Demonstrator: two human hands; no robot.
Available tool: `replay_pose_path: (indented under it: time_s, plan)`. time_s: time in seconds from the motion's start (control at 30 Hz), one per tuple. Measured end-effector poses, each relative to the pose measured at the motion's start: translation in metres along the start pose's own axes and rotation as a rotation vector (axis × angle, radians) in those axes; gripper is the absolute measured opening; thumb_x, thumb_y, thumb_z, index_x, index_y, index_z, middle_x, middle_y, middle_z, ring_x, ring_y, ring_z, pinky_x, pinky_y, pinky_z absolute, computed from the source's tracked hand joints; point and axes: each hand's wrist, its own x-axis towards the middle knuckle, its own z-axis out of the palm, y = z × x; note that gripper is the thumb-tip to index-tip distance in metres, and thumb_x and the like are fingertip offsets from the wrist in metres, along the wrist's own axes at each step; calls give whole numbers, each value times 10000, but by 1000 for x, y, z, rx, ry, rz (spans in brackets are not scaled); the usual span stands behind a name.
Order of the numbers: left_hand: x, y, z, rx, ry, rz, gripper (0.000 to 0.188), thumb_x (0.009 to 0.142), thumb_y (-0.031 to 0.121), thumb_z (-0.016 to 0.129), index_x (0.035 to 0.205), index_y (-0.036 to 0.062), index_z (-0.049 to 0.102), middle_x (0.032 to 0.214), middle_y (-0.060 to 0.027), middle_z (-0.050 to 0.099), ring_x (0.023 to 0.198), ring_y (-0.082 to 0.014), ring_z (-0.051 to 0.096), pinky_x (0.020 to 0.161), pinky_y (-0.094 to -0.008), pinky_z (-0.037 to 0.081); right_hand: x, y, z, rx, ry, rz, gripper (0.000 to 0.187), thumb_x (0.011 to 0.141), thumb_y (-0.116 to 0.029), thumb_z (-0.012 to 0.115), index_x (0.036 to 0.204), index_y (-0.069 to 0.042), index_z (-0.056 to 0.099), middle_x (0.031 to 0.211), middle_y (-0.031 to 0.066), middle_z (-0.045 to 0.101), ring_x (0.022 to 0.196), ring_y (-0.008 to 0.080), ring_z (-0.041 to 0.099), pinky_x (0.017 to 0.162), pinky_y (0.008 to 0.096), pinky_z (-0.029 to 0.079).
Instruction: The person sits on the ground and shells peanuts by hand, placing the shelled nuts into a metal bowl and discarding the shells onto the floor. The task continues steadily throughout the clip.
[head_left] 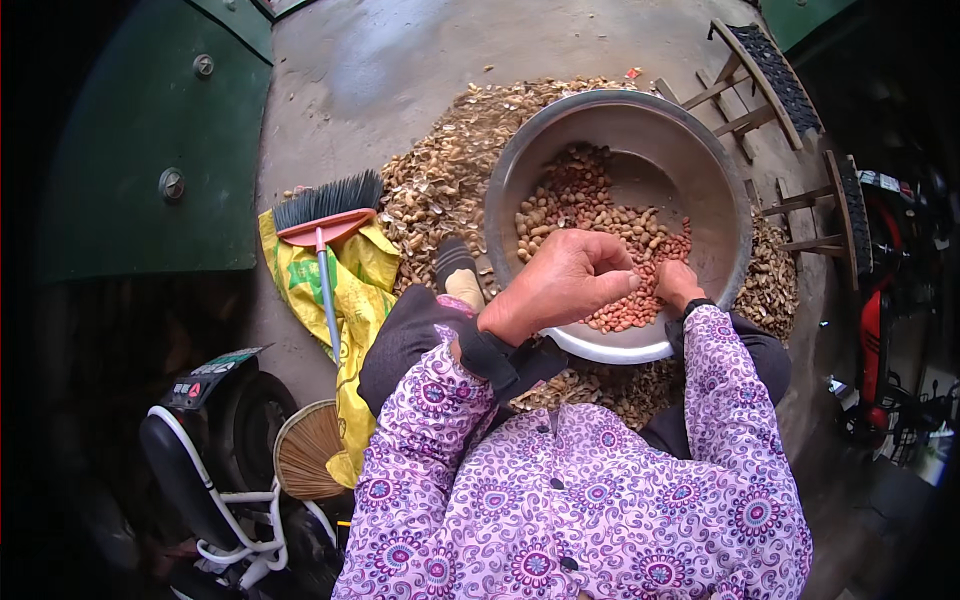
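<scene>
Left hand (565, 280) is raised over the near rim of the bowl (520, 165), fingers curled inward with the fingertips pressed together toward the right. Whether a peanut sits in that pinch cannot be told; the fingers hide it. Right hand (678, 285) sits just beside the left fingertips, lower and partly behind them, fingers bent down among the peanuts (590, 215). Its grip cannot be told either. The two hands nearly touch.

The peanuts lie directly under and beyond both hands, heaped along the near side and left part of the bowl floor; the far right of the floor is bare metal. The nuts nearest the right hand are reddish, those further off paler.

Shells (440, 180) are spread on the floor left of and beyond the left hand, around the bowl's rim, and again on the right past the right hand. More lie below both wrists, between the knees.

Well left of the left hand: a broom (327, 212) lying on a yellow sack (355, 300). Beyond the right hand, past the bowl, stand two wooden stools (760, 75).
</scene>
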Motion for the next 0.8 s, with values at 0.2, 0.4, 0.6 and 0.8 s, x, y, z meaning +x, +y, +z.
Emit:
replay_pose_path:
  time_s: [0.2, 0.4, 0.6, 0.8]
  plan:
    - [-3, 5, 0, 19, 88, 120, 186, 707, 158, 601, 756, -21, 607, 640, -85, 596, 588, -121, 555, 545, -266, 445, 15, 9, -2, 559, -112, 80, 235, 642, -155, 612, 850, -46, 635, 843, 178, 613, 794, 291, 601, 676, 349, 464]
    - [-1, 12, -5, 85, 28, 22, 232, 746, 178, 626, 847, -30, 605, 760, -39, 583, 695, -96, 540, 617, -230, 425, 29, 28, 16, 352, 306, 173, 246, 722, -145, 546, 953, -92, 609, 929, 176, 597, 901, 336, 559, 786, 376, 442]
    - [4, 5, -1, 121, 28, 18, 231, 737, 167, 625, 843, -36, 599, 746, -39, 577, 688, -94, 538, 608, -230, 427, 5, -30, 5, 402, 243, 44, 237, 729, -186, 574, 918, -43, 550, 852, 212, 588, 850, 345, 568, 724, 409, 449]
    - [13, 5, 3, 137, 0, 31, 221, 731, 166, 612, 829, -31, 603, 733, -43, 582, 685, -99, 544, 615, -231, 431, 19, -49, 60, 694, 182, -268, 256, 788, -150, 493, 967, 26, 540, 898, 194, 595, 826, 318, 581, 698, 400, 450]
